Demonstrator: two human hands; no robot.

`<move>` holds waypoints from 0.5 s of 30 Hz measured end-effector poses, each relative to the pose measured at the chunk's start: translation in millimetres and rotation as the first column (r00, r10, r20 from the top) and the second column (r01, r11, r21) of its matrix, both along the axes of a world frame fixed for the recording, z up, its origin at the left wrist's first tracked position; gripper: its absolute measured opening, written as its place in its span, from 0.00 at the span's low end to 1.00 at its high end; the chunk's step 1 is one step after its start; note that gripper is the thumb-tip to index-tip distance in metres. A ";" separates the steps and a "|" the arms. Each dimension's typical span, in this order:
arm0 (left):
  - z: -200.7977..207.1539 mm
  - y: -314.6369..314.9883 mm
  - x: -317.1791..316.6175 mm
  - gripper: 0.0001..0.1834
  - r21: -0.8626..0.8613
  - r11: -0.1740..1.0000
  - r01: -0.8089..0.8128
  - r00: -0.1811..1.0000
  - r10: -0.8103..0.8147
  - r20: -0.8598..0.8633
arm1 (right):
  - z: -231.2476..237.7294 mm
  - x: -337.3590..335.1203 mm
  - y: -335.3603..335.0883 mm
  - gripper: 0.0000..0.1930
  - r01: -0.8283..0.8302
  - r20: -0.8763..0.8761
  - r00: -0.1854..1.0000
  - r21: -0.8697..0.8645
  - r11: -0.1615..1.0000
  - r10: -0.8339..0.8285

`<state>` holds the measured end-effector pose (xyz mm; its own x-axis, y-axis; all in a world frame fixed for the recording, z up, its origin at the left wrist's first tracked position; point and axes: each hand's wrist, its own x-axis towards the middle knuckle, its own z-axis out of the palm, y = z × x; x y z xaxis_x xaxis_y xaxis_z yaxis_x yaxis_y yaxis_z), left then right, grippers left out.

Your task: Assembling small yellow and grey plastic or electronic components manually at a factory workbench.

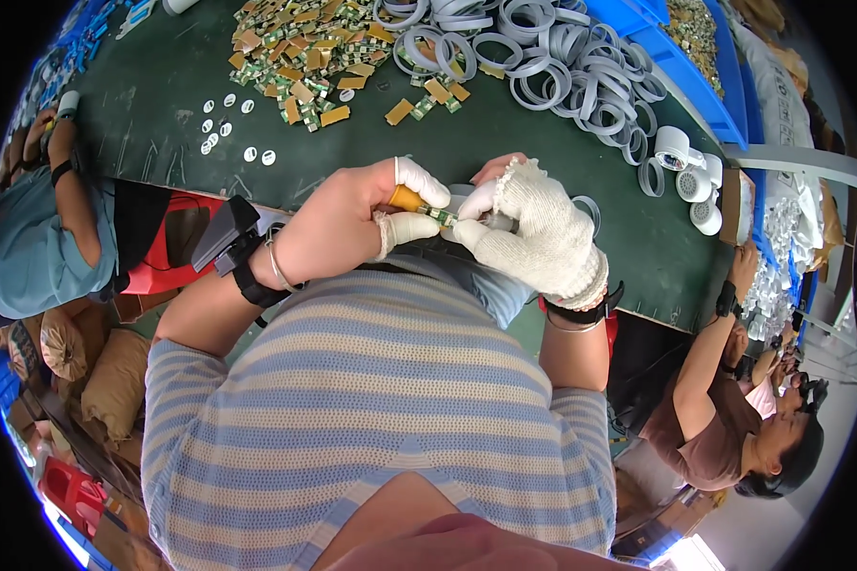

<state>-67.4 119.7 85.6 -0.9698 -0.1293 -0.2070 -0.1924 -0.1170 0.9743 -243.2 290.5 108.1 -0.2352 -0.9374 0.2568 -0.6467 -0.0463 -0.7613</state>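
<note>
My left hand (348,217), with white covers on the thumb and index finger, pinches a small green circuit board (439,215) with an orange-yellow backing piece (406,198). In a white knitted glove, my right hand (543,226) is closed just beside the board. Its thumb and index fingertips meet at the board's right end. Something greyish shows between those gloved fingers, mostly hidden, so I cannot tell what it is. Both hands are above the near edge of the dark green table (162,143), close to my body.
A heap of circuit boards (305,57) lies ahead, with grey plastic rings (581,67) to its right. Several white discs (250,154) are at left. White round-headed parts (692,186) stand at right near blue bins (705,86). Co-workers sit at left (43,228) and right (705,419).
</note>
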 end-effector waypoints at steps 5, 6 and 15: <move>0.8 -1.6 0.6 0.15 -0.007 0.999 0.041 0.999 -0.041 0.014 | 1.3 -8.1 -0.7 0.05 -0.096 0.057 0.994 0.096 0.991 0.091; 0.5 -2.6 0.7 0.15 -0.007 0.999 0.041 0.999 -0.040 0.014 | 0.1 -9.5 -1.2 0.05 -0.096 0.058 0.994 0.096 0.991 0.091; -6.0 -6.5 -1.2 0.11 0.254 0.966 0.052 0.996 -0.068 0.054 | -3.8 -4.9 -4.0 0.07 -0.123 0.119 0.986 0.082 0.989 0.113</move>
<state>-68.6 113.2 79.6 -0.9584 -0.0070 -0.2852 -0.2655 -0.3442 0.9006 -248.2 286.5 104.3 -0.1444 -0.9782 0.1491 -0.5496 -0.0460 -0.8341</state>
